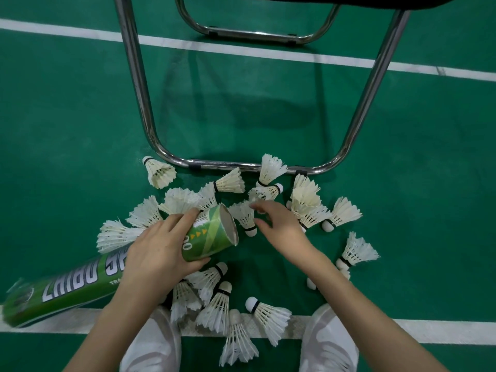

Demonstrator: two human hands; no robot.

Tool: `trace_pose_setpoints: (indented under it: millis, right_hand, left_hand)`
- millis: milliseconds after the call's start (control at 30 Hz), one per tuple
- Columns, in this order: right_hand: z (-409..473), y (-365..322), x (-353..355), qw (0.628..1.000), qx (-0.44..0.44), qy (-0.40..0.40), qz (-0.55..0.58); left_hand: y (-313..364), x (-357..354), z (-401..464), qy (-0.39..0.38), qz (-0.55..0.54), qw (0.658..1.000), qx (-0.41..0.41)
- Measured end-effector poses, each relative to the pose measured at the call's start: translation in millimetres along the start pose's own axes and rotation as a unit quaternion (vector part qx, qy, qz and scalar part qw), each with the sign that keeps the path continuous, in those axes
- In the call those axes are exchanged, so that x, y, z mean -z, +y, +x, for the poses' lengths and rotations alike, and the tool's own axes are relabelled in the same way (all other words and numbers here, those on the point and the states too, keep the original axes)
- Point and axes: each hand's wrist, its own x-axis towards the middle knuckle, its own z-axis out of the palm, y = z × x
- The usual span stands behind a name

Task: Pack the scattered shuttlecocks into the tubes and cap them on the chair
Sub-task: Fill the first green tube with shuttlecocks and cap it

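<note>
A long green shuttlecock tube (67, 288) lies tilted across the lower left, its open mouth (229, 224) facing right. My left hand (161, 251) grips the tube near that open end. My right hand (276, 224) hovers just right of the mouth, fingers loosely curled, its fingertips at the feathers of a white shuttlecock (244, 216) lying cork-down beside the tube. Several white feather shuttlecocks (271, 315) lie scattered on the green floor around both hands. No caps are in view.
A chair's chrome tube frame (241, 166) stands just beyond the pile, its legs rising left and right; the dark seat edge (349, 1) shows at the top. White court lines cross the floor. My white shoes (327, 342) stand at the bottom edge.
</note>
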Motion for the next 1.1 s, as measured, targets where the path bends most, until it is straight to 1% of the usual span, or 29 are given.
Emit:
trace_pose_setpoints:
  millis: [67,133,233,333,400,467,567,633,733,767,833,933,1100]
  right_hand:
    - [16,-7,-8,0.997,0.035,-0.028,-0.058]
    - [27,-8,-16,0.99,0.076,-0.038,-0.108]
    - [29,1,-25,0.98,0.087,-0.054,-0.172]
    - [23,7,-26,0.967,0.095,-0.013,-0.235]
    - [16,7,-20,0.971,0.073,0.005,-0.228]
    - [5,6,-11,0.984,0.044,0.034,-0.171]
    - [-15,-2,7,0.992,0.026,0.121,-0.032]
    - [-30,-14,19,0.984,-0.007,0.164,0.069]
    - [-51,-31,28,0.949,-0.03,0.211,0.232]
    - [-55,-35,27,0.939,-0.032,0.205,0.273]
    - [-58,-41,20,0.932,-0.038,0.16,0.324]
    - [-58,-45,5,0.931,-0.028,0.096,0.351]
    - [-62,-50,-9,0.935,0.004,0.047,0.353]
  left_hand:
    - [0,0,1,-0.002,-0.001,1.0,0.004]
    - [1,1,2,-0.007,-0.001,1.0,0.01]
    - [0,1,3,-0.012,0.004,1.0,0.009]
    - [1,0,3,-0.016,0.003,1.0,0.007]
    - [1,0,2,-0.014,0.005,1.0,0.001]
    - [1,-1,2,-0.008,0.008,1.0,-0.007]
    - [2,-2,2,0.002,0.015,1.0,-0.017]
    - [2,-2,2,0.005,0.013,1.0,-0.019]
    - [4,-2,2,0.003,0.004,1.0,-0.019]
    - [5,-2,2,0.001,-0.001,1.0,-0.02]
    - [8,-1,2,-0.004,-0.008,1.0,-0.02]
    - [12,-1,3,-0.007,-0.003,1.0,-0.023]
    - [18,-1,5,-0.011,0.009,1.0,-0.027]
